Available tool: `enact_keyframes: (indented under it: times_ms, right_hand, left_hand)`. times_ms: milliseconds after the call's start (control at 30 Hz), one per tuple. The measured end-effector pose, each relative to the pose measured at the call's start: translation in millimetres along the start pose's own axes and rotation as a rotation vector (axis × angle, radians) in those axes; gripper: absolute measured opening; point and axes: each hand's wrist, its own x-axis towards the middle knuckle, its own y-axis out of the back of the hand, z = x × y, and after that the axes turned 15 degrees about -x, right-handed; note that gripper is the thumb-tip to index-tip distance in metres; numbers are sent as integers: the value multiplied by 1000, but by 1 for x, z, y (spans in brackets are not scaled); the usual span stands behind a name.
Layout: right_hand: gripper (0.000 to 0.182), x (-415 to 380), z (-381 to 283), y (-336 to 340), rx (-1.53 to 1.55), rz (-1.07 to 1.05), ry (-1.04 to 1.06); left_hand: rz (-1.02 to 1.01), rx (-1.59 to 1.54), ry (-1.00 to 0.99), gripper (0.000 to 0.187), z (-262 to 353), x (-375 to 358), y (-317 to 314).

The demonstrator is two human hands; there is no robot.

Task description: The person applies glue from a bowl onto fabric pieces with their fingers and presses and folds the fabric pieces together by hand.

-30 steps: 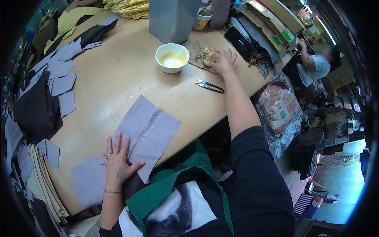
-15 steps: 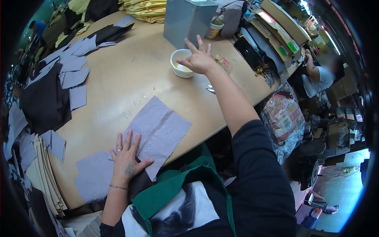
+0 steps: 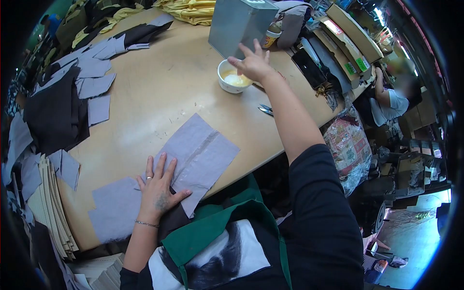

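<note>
My left hand (image 3: 162, 189) lies flat with fingers spread on a lilac fabric piece (image 3: 205, 150) that has a darker, shiny strip across it. Another lilac piece (image 3: 113, 208) extends to the left under that hand's side. Stretched out to the far side, my right hand (image 3: 253, 64) is open, its fingers apart beside and partly above the rim of a white bowl (image 3: 233, 89). Inside the bowl is a pale yellowish-white substance (image 3: 234, 79). A small pair of snips (image 3: 266, 110) lies nearer to me than the bowl.
Behind the bowl stands a grey metal box (image 3: 239, 29), with a yellow cup (image 3: 270, 37) beside it. Dark fabric (image 3: 50, 113) and lilac pieces cover the left side, above stacked cream strips (image 3: 50, 208). A phone (image 3: 307, 65) lies at the right; a person (image 3: 394, 101) sits beyond.
The view has shifted slightly. My right hand has moved a little away from over the bowl, so more of its contents shows. My left hand stays on the fabric.
</note>
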Motion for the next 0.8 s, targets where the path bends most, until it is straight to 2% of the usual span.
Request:
enact_keyframes:
  times_ms: [67,167,233,300,367,400,500,567,633,700,800]
  right_hand:
    - [76,-7,-1,19,65,21,-38]
    - [73,-18,-4,26,-99,69,10]
    - [68,-23,-4,33,-287,131,-44]
    - [58,-37,-3,52,-327,225,-123]
    - [48,-32,29,45,-444,562,25]
    - [46,-48,12,57,-237,528,137]
    - [26,-124,-55,54,377,553,333]
    - [24,-179,-114,32,705,305,392]
    - [25,-211,-159,8,813,175,437]
    - [28,-226,-187,-16,1006,95,388]
    - [31,-229,-200,-45,1013,168,353]
  left_hand:
    - [8,-4,-9,91,0,-1,0]
    - [-10,15,5,93,-1,0,-1]
    - [1,20,-20,93,-2,2,-1]
    - [13,19,-35,93,-7,-1,-6]
    - [42,21,-56,93,-12,1,-7]
    - [49,18,-65,93,-12,-1,-8]
    - [63,-7,-78,93,-13,-1,-8]
    - [69,-12,-81,92,-12,-1,-8]
    - [55,-34,-89,93,-14,-1,-7]
    - [22,-70,-92,94,-16,0,-5]
    - [-59,-133,-97,89,-20,-1,3]
